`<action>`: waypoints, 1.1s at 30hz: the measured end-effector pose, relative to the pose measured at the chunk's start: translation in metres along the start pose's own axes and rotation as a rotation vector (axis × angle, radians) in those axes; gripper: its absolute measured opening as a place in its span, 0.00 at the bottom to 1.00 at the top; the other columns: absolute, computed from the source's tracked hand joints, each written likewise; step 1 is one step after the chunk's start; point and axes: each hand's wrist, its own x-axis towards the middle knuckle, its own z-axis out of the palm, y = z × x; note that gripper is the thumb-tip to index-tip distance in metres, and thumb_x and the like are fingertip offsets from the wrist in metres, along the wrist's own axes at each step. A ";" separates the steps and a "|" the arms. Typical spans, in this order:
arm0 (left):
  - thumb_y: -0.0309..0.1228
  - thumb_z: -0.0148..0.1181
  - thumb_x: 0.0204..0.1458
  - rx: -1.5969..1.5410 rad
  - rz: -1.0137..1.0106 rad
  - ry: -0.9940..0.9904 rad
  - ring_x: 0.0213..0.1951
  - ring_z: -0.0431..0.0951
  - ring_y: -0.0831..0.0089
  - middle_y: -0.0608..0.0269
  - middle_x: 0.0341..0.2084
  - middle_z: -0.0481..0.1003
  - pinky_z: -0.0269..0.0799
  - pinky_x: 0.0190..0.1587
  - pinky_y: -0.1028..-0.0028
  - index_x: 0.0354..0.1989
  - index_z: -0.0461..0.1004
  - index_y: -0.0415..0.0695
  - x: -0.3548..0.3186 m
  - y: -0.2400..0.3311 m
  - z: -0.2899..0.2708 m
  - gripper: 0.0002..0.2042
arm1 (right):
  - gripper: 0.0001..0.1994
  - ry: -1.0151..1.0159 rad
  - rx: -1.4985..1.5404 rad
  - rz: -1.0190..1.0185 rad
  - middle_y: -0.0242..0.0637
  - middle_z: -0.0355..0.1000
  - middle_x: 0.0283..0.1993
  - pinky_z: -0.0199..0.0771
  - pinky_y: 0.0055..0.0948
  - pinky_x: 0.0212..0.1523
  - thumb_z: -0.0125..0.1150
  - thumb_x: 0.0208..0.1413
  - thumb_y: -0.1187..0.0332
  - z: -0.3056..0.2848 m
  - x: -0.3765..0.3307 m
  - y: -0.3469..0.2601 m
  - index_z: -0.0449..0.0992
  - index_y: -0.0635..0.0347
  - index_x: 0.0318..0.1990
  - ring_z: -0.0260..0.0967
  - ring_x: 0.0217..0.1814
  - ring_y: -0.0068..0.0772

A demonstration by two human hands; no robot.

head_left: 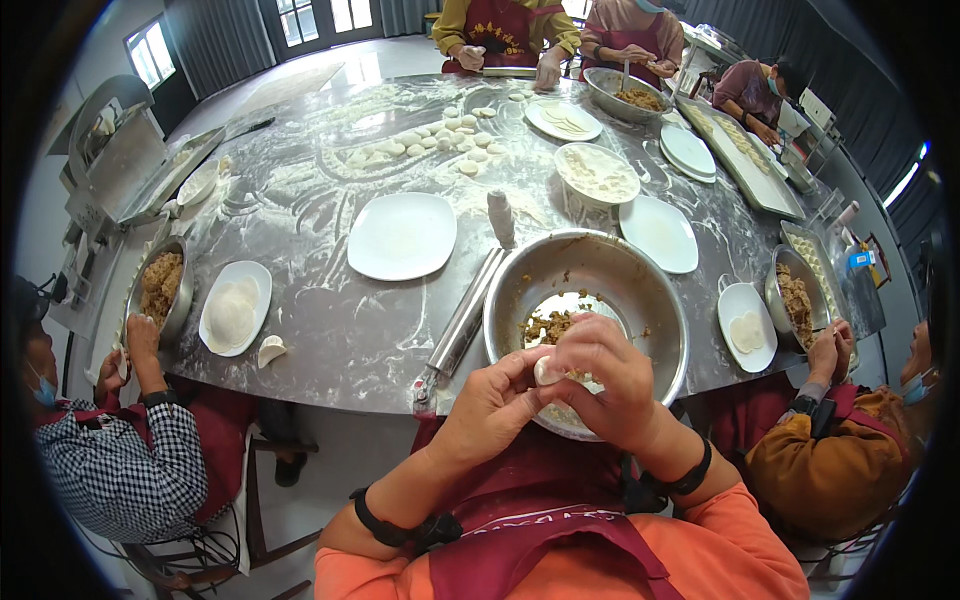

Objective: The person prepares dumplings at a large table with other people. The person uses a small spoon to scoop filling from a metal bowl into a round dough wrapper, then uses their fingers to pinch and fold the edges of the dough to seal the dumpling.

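Observation:
My left hand (pixel 490 400) and my right hand (pixel 600 375) meet over the near rim of a large steel bowl (pixel 640 275), both pinching one small pale dumpling (pixel 547 371) between the fingertips. The bowl holds a little brown minced filling (pixel 548 326) on its bottom. Both wrists wear black bands, and orange sleeves and a dark red apron show below.
A steel rolling pin (pixel 462 322) lies left of the bowl on the floured grey table (pixel 330 330). White plates (pixel 402 235), dough pieces (pixel 440 140) and a bowl of flour (pixel 597 172) sit beyond. People work at my left (pixel 120 450), right (pixel 840 450) and across the table.

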 end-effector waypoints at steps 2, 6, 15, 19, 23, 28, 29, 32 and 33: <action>0.20 0.64 0.73 -0.004 -0.022 -0.007 0.62 0.80 0.78 0.63 0.61 0.82 0.76 0.67 0.74 0.72 0.74 0.35 -0.003 -0.006 -0.007 0.21 | 0.19 -0.020 0.082 0.120 0.44 0.82 0.55 0.79 0.51 0.66 0.80 0.56 0.71 0.000 0.004 0.000 0.86 0.61 0.55 0.80 0.57 0.51; 0.18 0.65 0.71 0.001 0.022 -0.027 0.62 0.80 0.79 0.65 0.61 0.82 0.77 0.66 0.74 0.71 0.77 0.39 -0.006 -0.006 -0.009 0.21 | 0.21 -0.266 0.327 0.022 0.45 0.80 0.71 0.76 0.49 0.68 0.81 0.58 0.70 0.004 0.010 0.012 0.88 0.57 0.60 0.76 0.68 0.55; 0.16 0.66 0.68 -0.052 0.076 0.067 0.62 0.80 0.77 0.64 0.61 0.82 0.78 0.65 0.73 0.70 0.78 0.40 -0.011 0.000 -0.015 0.22 | 0.14 -0.167 0.453 0.064 0.42 0.83 0.71 0.74 0.51 0.75 0.82 0.54 0.75 0.028 0.018 -0.003 0.92 0.55 0.49 0.75 0.77 0.52; 0.16 0.64 0.70 -0.125 0.152 0.080 0.61 0.81 0.76 0.63 0.59 0.83 0.78 0.64 0.73 0.73 0.75 0.40 -0.011 0.013 0.000 0.23 | 0.15 -0.130 0.426 0.070 0.42 0.82 0.72 0.72 0.52 0.77 0.83 0.52 0.74 0.017 0.022 -0.003 0.93 0.54 0.49 0.71 0.82 0.54; 0.16 0.63 0.71 0.087 0.219 0.149 0.62 0.81 0.74 0.60 0.61 0.82 0.77 0.66 0.72 0.74 0.72 0.39 -0.006 0.018 0.013 0.24 | 0.20 -0.157 0.248 -0.073 0.47 0.81 0.73 0.69 0.54 0.79 0.86 0.50 0.70 0.009 0.030 -0.006 0.93 0.54 0.52 0.66 0.86 0.59; 0.15 0.64 0.70 -0.145 0.300 0.117 0.65 0.79 0.72 0.58 0.65 0.78 0.76 0.69 0.71 0.75 0.69 0.38 -0.004 0.017 0.026 0.26 | 0.15 -0.025 0.453 0.136 0.43 0.84 0.69 0.67 0.56 0.81 0.85 0.52 0.70 -0.002 0.027 -0.011 0.93 0.54 0.48 0.68 0.85 0.56; 0.15 0.64 0.69 -0.165 0.294 0.117 0.66 0.79 0.72 0.58 0.65 0.77 0.76 0.69 0.71 0.75 0.69 0.38 -0.004 0.019 0.030 0.26 | 0.17 -0.019 0.392 0.049 0.44 0.83 0.71 0.68 0.53 0.81 0.85 0.52 0.69 -0.002 0.023 -0.008 0.93 0.55 0.51 0.67 0.86 0.57; 0.19 0.69 0.69 -0.122 0.323 0.141 0.63 0.80 0.74 0.60 0.63 0.79 0.78 0.66 0.72 0.71 0.71 0.37 -0.001 0.024 0.039 0.24 | 0.18 -0.025 0.309 -0.047 0.45 0.81 0.73 0.68 0.50 0.81 0.85 0.53 0.69 -0.006 0.022 -0.008 0.93 0.55 0.53 0.64 0.87 0.58; 0.19 0.69 0.69 -0.007 0.295 0.159 0.63 0.80 0.74 0.59 0.63 0.79 0.78 0.66 0.72 0.72 0.70 0.37 -0.002 0.028 0.041 0.24 | 0.18 -0.032 0.299 -0.051 0.44 0.81 0.73 0.68 0.50 0.81 0.85 0.53 0.69 -0.008 0.023 -0.010 0.93 0.55 0.52 0.64 0.87 0.58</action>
